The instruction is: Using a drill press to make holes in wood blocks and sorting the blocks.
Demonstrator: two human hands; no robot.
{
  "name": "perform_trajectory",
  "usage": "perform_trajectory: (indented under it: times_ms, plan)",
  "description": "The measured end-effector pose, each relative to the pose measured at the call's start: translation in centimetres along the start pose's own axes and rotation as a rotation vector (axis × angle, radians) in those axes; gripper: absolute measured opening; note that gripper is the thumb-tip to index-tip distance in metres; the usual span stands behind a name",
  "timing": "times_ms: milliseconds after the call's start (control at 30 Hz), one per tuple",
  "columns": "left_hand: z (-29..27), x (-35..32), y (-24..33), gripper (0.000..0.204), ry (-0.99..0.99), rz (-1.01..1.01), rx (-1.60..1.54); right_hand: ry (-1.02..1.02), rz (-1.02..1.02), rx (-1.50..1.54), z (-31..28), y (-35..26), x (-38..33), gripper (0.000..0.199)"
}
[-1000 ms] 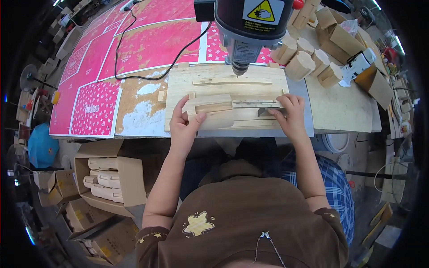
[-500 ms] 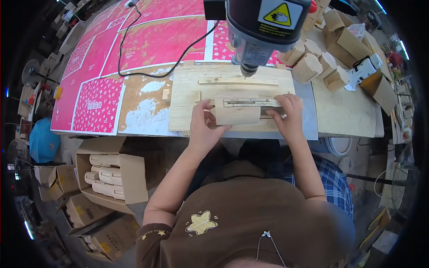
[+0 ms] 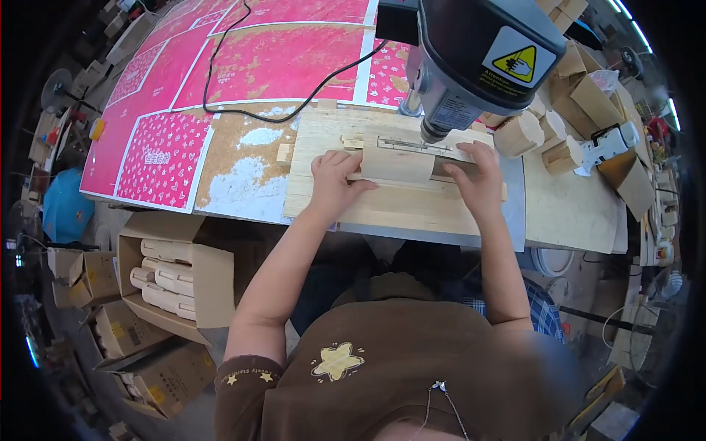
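Note:
A pale wooden block [image 3: 397,163] with a rounded near face and a long slotted strip on top lies on a light wooden board [image 3: 412,208]. My left hand [image 3: 337,180] is at its left end, fingers curled and thumb along the near side. At the right end, my right hand [image 3: 479,180] grips with thumb and fingers, beside a dark grey flat part [image 3: 443,167] whose kind I cannot make out. Just above the block's far side hangs the chuck [image 3: 434,133] of a drill press [image 3: 485,59]. The bit's tip is too small to make out.
Several round wooden pieces [image 3: 519,135] stand right of the drill press, with open cardboard boxes [image 3: 585,103] behind. A black cable [image 3: 294,112] crosses the pink sheeting [image 3: 294,62] at left. Below the table's left edge, a carton [image 3: 213,287] holds wooden pieces.
Both hands have pushed the block away from me across the board, and it now lies under the chuck against the back strip. The whole view has also shifted and tilted.

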State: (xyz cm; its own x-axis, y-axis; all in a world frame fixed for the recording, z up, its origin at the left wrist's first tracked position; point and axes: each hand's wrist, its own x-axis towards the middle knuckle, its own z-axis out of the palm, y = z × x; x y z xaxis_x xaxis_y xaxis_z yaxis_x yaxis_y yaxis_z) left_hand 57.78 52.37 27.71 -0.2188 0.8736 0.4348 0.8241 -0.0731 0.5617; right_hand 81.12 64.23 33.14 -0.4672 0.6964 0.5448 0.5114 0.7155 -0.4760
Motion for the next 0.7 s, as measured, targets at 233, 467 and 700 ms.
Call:
perform_trajectory:
  times_ms: [233, 467, 700]
  plan:
    - [0.1, 0.0, -0.4, 0.052, -0.038, 0.035, -0.095, 0.363, -0.007, 0.509, -7.2, -1.2, 9.2, 0.035]
    - [0.3, 0.5, -0.4, 0.051, -0.038, 0.075, -0.068, 0.198, -0.063, 0.234, -10.4, -3.7, 15.3, 0.026]
    - [0.3, 0.2, -0.9, 0.048, -0.022, 0.075, -0.071, 0.195, -0.117, 0.011, -10.7, -8.9, 5.6, 0.021]
